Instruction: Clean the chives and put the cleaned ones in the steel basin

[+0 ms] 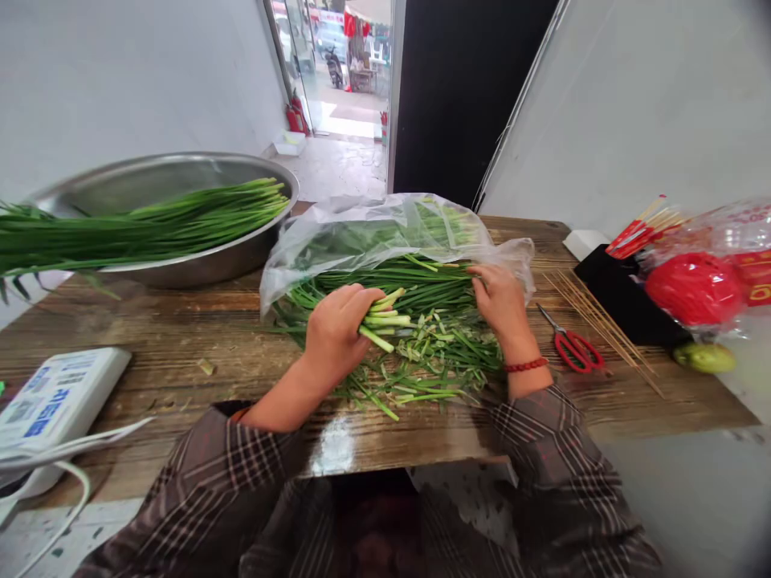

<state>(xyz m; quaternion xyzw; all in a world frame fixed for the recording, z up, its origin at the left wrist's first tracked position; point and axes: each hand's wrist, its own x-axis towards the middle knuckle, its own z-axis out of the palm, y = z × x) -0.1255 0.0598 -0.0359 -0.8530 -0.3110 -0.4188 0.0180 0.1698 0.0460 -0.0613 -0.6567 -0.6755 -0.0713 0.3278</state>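
Observation:
My left hand [338,327] is closed around a small bunch of garlic chives [385,319], their pale cut ends pointing right. My right hand [499,299] reaches to the right end of a pile of long green chives [397,281]; thumb and fingers are bent together there, and what they pinch is too small to make out. A clear plastic bag [385,210] lies around and over the pile, with more chives inside. Between my hands and my body lie loose trimmings [430,345] and short leaf pieces on the wooden table [241,385].
A large steel basin [198,269] with long chives [198,221] stands at the left. A white device [66,401] with cables lies nearer. Red-handled scissors [575,349], thin sticks [608,329], a black box [626,297] and a red bundle [692,287] are on the right.

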